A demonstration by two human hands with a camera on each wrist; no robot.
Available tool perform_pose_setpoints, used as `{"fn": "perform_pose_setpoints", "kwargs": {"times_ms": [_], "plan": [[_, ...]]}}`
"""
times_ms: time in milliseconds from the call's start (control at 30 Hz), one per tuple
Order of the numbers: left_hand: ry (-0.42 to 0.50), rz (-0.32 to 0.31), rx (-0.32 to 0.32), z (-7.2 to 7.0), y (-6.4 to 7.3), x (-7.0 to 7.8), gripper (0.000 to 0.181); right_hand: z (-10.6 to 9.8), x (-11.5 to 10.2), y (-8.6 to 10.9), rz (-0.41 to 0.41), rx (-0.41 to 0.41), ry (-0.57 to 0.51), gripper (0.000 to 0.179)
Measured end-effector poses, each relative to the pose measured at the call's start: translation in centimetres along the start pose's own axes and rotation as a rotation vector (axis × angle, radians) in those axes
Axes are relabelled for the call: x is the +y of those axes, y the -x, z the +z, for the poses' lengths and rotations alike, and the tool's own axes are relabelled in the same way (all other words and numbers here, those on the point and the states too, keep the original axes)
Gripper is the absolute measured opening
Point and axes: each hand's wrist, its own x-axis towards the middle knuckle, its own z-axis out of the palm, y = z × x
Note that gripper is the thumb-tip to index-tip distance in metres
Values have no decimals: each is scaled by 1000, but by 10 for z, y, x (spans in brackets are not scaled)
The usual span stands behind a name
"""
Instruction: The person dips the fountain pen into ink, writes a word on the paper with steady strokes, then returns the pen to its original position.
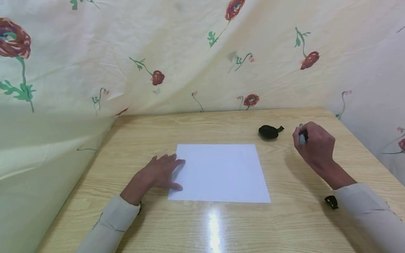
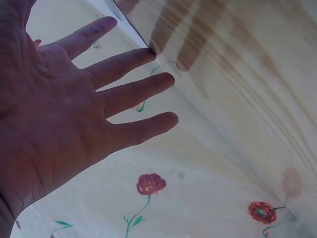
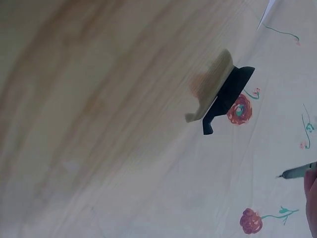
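Observation:
A blank white sheet of paper (image 1: 218,174) lies flat on the wooden table. My left hand (image 1: 161,172) is over its left edge, fingers spread and thumb apart; in the left wrist view the same hand (image 2: 64,104) shows its palm and straight fingers. Whether it touches the paper I cannot tell. To the right of the sheet, my right hand (image 1: 316,144) holds a grey marker (image 1: 302,139) above the table. The marker's dark pointed tip (image 3: 283,175) shows in the right wrist view, where most of that hand is out of frame.
A black rounded object with a short tail (image 1: 268,132) lies on the table (image 1: 202,228) between the paper and my right hand; its kind is unclear. A small black piece (image 1: 331,202) shows beside the right sleeve. Flower-printed cloth (image 1: 177,45) hangs behind the table and at both sides.

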Motion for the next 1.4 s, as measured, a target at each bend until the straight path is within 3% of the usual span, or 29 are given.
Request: {"fn": "perform_pose_setpoints", "kwargs": {"times_ms": [333, 500, 767, 1067, 1400], "plan": [[7, -18, -43, 4, -1, -3, 95, 2, -4, -1, 70, -75, -17, 37], [4, -24, -40, 3, -1, -3, 95, 2, -2, -1, 43, -111, 5, 35], [9, -36, -58, 3, 0, -5, 94, 6, 0, -2, 60, -150, -51, 19], [7, -45, -54, 2, 0, -3, 94, 14, -4, -10, 215, -166, -183, 15], [7, -49, -57, 1, -1, -3, 94, 21, -8, -9, 226, -169, -332, 19]]}}
